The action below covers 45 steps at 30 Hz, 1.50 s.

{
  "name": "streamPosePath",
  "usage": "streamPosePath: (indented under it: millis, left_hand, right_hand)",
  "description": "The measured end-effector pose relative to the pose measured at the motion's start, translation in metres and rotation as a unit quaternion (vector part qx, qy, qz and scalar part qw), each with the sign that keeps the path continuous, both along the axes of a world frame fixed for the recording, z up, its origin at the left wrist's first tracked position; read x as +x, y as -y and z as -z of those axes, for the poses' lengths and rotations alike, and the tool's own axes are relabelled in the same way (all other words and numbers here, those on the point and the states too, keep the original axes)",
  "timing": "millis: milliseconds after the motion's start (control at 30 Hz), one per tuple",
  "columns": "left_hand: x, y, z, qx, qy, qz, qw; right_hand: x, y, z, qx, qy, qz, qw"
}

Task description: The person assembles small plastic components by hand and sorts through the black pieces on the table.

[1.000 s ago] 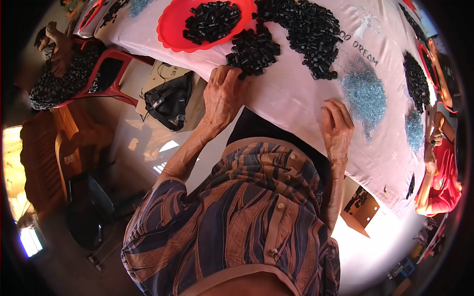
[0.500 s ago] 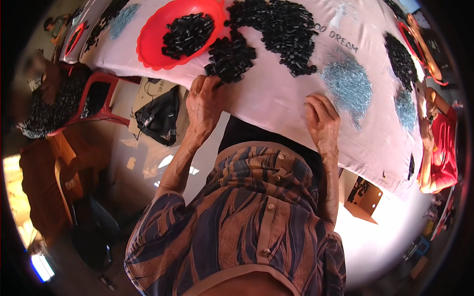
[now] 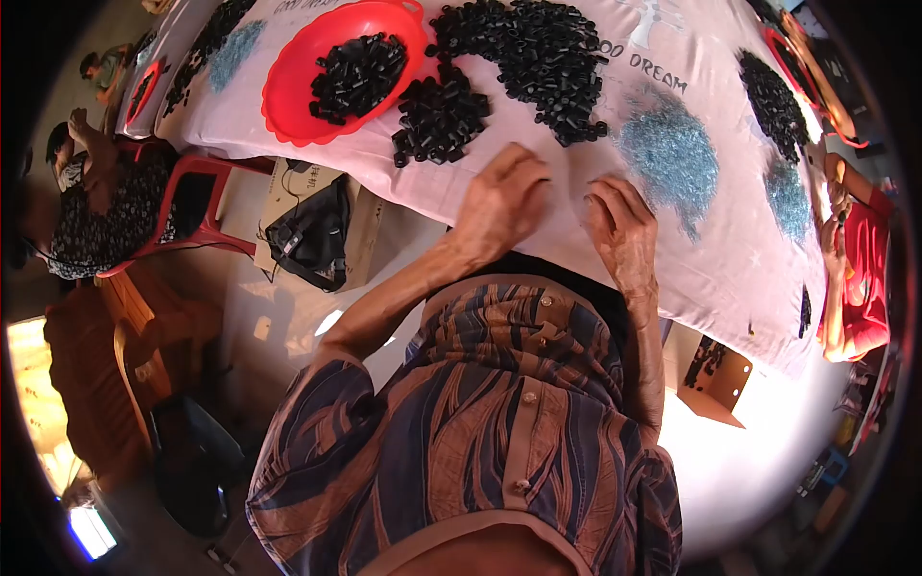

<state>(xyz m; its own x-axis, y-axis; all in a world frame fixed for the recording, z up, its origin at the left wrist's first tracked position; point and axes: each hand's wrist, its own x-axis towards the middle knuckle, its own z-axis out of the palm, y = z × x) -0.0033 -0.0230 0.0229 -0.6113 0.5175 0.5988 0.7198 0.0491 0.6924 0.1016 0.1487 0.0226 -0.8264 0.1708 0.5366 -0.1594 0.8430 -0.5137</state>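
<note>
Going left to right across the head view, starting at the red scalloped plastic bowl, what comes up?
Red scalloped plastic bowl, person's bare left hand, person's bare right hand, right-side elongated heap of small black pieces, co-worker's red garment.

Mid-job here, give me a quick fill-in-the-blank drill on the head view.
In colour, the large bowl is ____.
The small pieces inside it are coloured ____.
The hand nearer that bowl is the person's ____ one.
The lettering below the printed tree ends in the word ____.

Missing words: red; black; left; DREAM.

Black tubes (image 3: 443,117) in loose heaps
</note>
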Motion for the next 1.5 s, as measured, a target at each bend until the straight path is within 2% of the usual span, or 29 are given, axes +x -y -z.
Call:
streamPosePath:
  millis: [167,233,300,367,400,467,533,633,833,1033,1167,1267,1367,1433,1500]
  left_hand:
    - [-0.013,-0.034,0.011,-0.013,-0.008,0.038,0.999]
    - [-0.021,-0.042,0.026,0.092,0.165,0.036,0.981]
    - [-0.026,-0.037,0.036,0.126,0.205,0.046,0.970]
    - [-0.030,-0.024,0.028,0.136,0.296,0.042,0.944]
    - [-0.031,-0.018,0.024,0.085,0.293,0.013,0.952]
    - [-0.032,-0.014,0.025,0.093,0.305,0.012,0.948]
    - [-0.031,-0.013,0.028,0.098,0.318,0.005,0.943]
    - [-0.030,-0.013,0.027,0.108,0.306,-0.004,0.946]
    - [-0.030,-0.012,0.028,0.100,0.298,-0.019,0.949]
    - [-0.029,-0.012,0.028,0.101,0.300,-0.014,0.949]
    - [-0.025,-0.011,0.022,0.101,0.297,-0.057,0.948]
    - [-0.024,-0.010,0.021,0.110,0.278,-0.069,0.952]
    - [-0.024,-0.011,0.021,0.098,0.254,-0.085,0.958]
    - [-0.025,-0.011,0.022,0.107,0.266,-0.074,0.955]
    - [-0.025,-0.009,0.021,0.117,0.281,-0.067,0.950]
  right_hand:
    - [-0.003,0.003,-0.001,-0.002,-0.003,0.000,1.000]
    - [0.000,0.001,-0.002,-0.003,0.002,0.007,1.000]
    - [0.000,0.002,-0.001,-0.016,0.003,0.005,1.000]
    - [0.000,0.000,0.000,-0.005,0.002,0.007,1.000]
    - [0.000,-0.001,0.001,-0.007,-0.005,-0.003,1.000]
    - [0.000,-0.004,0.000,-0.003,-0.009,-0.015,1.000]
    - [0.000,-0.007,-0.004,-0.125,0.044,-0.032,0.991]
    - [-0.004,-0.014,-0.016,-0.140,0.085,-0.012,0.986]
    - [-0.041,-0.017,-0.027,-0.098,0.040,-0.034,0.994]
    - [-0.071,-0.020,-0.032,0.044,0.081,0.020,0.996]
    - [-0.083,-0.019,-0.013,0.020,0.129,0.005,0.991]
    - [-0.089,-0.007,-0.006,0.036,0.094,0.007,0.995]
    - [-0.092,-0.003,-0.004,0.026,0.079,-0.037,0.996]
    - [-0.084,-0.001,-0.012,-0.033,0.090,-0.041,0.995]
    - [-0.077,-0.013,-0.017,-0.041,0.071,-0.024,0.996]
